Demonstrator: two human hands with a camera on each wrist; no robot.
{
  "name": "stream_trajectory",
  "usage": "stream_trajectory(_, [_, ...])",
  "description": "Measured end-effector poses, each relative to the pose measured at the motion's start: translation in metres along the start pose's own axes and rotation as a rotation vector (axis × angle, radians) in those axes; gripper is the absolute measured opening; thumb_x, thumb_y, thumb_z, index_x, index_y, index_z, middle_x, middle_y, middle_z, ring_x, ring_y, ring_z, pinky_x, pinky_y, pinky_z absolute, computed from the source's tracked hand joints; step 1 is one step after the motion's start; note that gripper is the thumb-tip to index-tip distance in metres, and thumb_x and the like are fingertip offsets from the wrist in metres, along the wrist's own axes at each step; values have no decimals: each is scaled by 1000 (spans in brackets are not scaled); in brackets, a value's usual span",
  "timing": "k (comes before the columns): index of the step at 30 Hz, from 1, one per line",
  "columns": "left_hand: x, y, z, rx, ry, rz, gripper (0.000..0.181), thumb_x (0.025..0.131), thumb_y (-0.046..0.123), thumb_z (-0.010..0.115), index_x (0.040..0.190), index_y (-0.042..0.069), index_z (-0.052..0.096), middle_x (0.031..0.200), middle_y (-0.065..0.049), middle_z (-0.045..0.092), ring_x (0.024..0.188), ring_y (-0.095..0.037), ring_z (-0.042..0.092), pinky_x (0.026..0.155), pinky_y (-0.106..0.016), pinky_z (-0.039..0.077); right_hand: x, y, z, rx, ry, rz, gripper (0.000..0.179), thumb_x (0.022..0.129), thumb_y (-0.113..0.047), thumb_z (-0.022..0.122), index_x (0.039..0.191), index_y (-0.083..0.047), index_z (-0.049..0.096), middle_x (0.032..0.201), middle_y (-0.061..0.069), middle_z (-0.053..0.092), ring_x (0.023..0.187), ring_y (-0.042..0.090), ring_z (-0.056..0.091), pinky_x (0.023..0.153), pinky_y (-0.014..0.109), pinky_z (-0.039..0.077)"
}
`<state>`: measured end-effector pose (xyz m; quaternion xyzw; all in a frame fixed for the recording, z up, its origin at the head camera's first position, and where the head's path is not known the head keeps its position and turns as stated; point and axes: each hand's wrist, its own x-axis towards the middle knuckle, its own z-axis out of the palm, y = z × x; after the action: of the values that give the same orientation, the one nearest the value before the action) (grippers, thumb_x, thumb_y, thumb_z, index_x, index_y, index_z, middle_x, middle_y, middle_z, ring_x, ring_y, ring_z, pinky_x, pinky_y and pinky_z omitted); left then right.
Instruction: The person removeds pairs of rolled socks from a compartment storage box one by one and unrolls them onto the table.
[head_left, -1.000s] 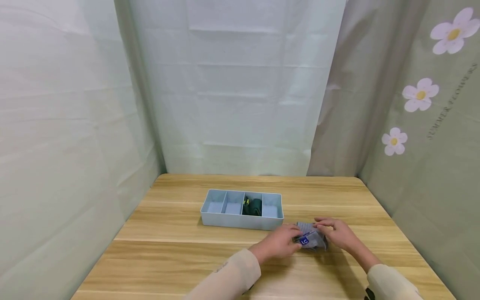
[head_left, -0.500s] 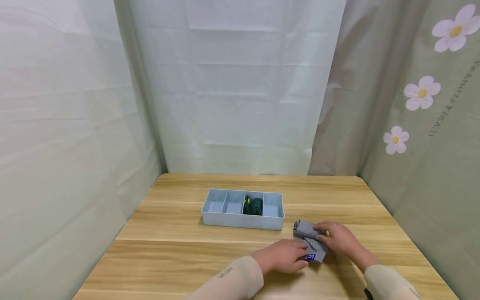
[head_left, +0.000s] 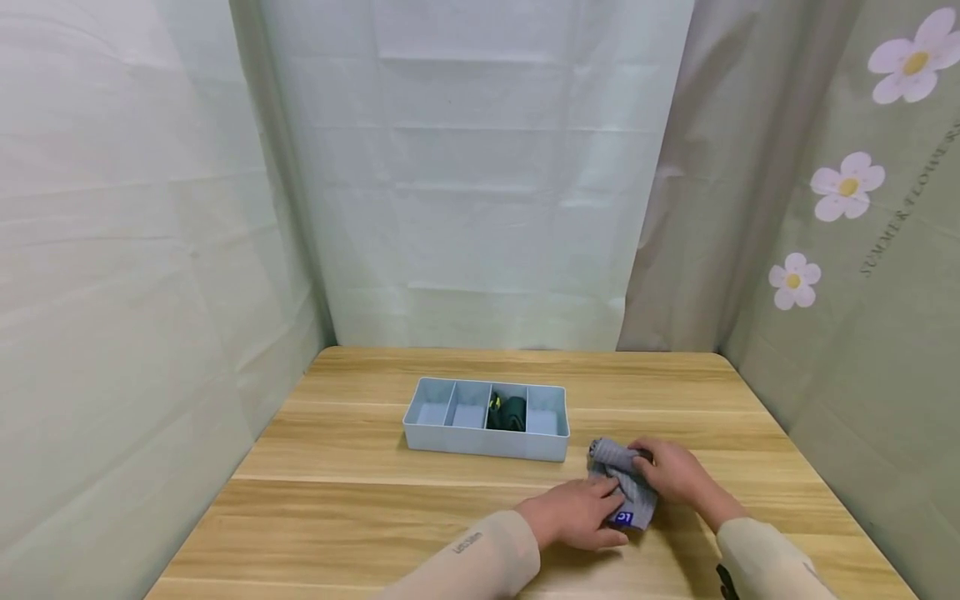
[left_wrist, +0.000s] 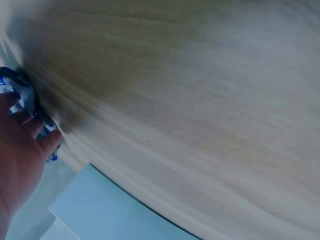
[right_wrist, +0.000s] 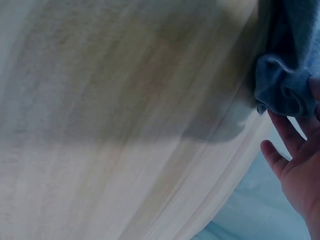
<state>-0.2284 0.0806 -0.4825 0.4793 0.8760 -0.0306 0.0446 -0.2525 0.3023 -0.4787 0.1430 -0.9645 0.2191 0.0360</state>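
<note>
A grey ribbed cloth piece [head_left: 633,492] with a blue LC label lies on the table, its far part wound into a roll [head_left: 613,454]. My left hand [head_left: 576,512] rests on the near, flat part with fairly straight fingers. At the roll's right end my right hand [head_left: 670,469] grips it between thumb and fingers. In the left wrist view, crumpled cloth [left_wrist: 24,97] shows beyond my left fingers. The right wrist view has the rolled end [right_wrist: 285,90] beside my right hand [right_wrist: 302,167]; part of that hand is cut off.
A light blue box [head_left: 483,442] with several compartments stands left of the cloth, farther back. A dark green rolled cloth [head_left: 512,413] with a yellow mark sits in one compartment. Pale curtains [head_left: 480,208] enclose the wooden table [head_left: 337,500] at the back and sides.
The cloth was bunched with its label facing up near my left hand; now its far part is a roll and the label lies nearer me. My left hand has moved nearer and slightly right.
</note>
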Motion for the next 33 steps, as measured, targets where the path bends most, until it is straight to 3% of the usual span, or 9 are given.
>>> stream_trajectory(6, [-2,-3,0,38,4,-6,66,100,59,40,153,19,41,154,7,39,139,-7,36,107,-30,38,7,2,-1,49,28,58,22,94,-12,63,111,1,68,107,18,69,99,37,64,84,55,50])
stream_trajectory(10, [-2,-5,3,68,3,3,65,100,60,41,152,21,41,155,8,37,140,-7,35,109,-31,36,12,3,3,13,111,68,23,90,-8,69,110,1,65,108,21,67,97,39,64,81,56,50])
stream_trajectory(13, [-2,-5,6,79,9,6,66,99,61,41,152,22,42,155,9,37,140,-7,35,110,-31,35,14,2,8,-54,209,-10,18,84,-3,74,101,-2,68,100,16,66,91,34,64,77,52,51])
stream_trajectory(17, [-3,-5,7,74,10,4,67,98,62,43,152,21,42,155,8,37,140,-8,34,110,-31,35,13,3,12,-193,292,-201,10,81,1,75,89,-5,75,90,8,66,84,29,64,75,48,53])
stream_trajectory(20, [-3,-5,8,69,6,-1,68,98,62,43,152,21,42,155,8,36,141,-9,34,111,-32,34,8,5,14,-262,253,-248,14,86,-8,73,98,-2,77,95,11,69,89,33,66,80,51,53])
stream_trajectory(25, [-5,-4,9,70,12,-3,69,97,63,44,152,21,41,155,8,36,141,-9,35,111,-32,35,2,10,16,-243,131,-201,33,94,-21,67,117,2,71,110,18,69,102,39,65,89,55,50])
stream_trajectory(33, [-6,-3,7,65,17,0,71,96,64,46,152,20,42,155,8,37,141,-7,34,110,-32,34,11,14,19,-190,193,-194,18,91,-10,70,103,2,75,96,15,70,89,36,68,80,52,53])
